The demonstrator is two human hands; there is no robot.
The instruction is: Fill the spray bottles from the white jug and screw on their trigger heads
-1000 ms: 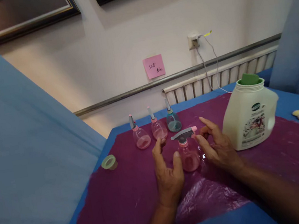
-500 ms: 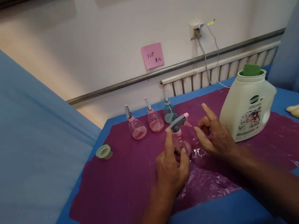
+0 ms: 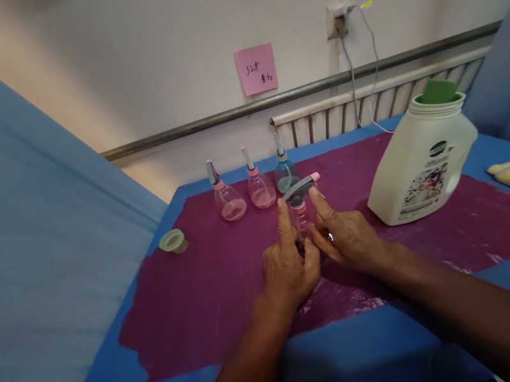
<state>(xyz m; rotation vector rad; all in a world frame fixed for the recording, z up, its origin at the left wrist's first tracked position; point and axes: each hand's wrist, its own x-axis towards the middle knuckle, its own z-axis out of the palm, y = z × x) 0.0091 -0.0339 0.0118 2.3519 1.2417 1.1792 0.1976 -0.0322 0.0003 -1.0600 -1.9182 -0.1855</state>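
Over the middle of the purple sheet (image 3: 205, 302), the pink spray bottle (image 3: 302, 216) is upright along its long axis, its pink-tipped head pointing right and slightly up. Fingers of the left hand (image 3: 290, 269) clamp its body; the right hand (image 3: 350, 239), apart from it earlier, now reaches its right side, grip unclear.
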